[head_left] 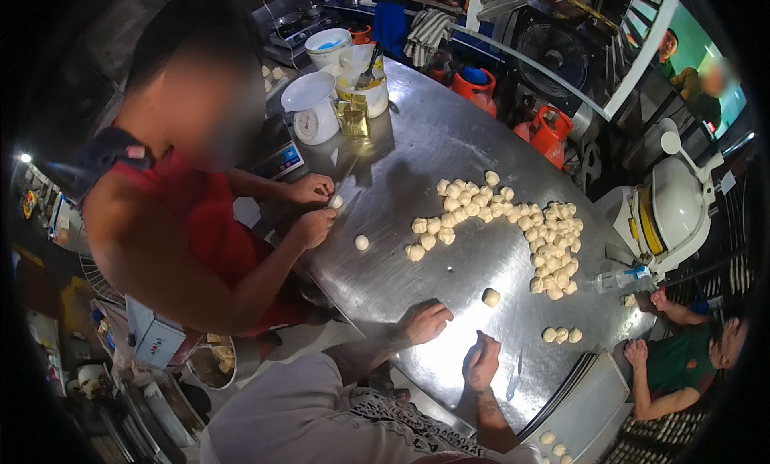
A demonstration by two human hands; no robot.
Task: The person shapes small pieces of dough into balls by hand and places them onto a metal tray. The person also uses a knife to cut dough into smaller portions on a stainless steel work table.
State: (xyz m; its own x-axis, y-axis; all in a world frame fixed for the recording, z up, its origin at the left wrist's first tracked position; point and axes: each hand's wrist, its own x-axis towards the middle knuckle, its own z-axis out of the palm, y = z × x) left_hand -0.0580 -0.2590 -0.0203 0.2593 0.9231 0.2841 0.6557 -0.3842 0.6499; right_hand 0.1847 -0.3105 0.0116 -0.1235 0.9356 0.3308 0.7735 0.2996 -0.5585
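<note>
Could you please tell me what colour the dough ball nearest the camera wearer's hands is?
The dough ball is pale cream, seen best in the head view.

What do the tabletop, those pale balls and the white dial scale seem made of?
Tabletop: brushed metal, likely stainless steel, given its grey, streaky glare. Pale balls: probably dough, matte and softly lumpy. Dial scale: perhaps plastic or painted metal, smooth and white.
</note>
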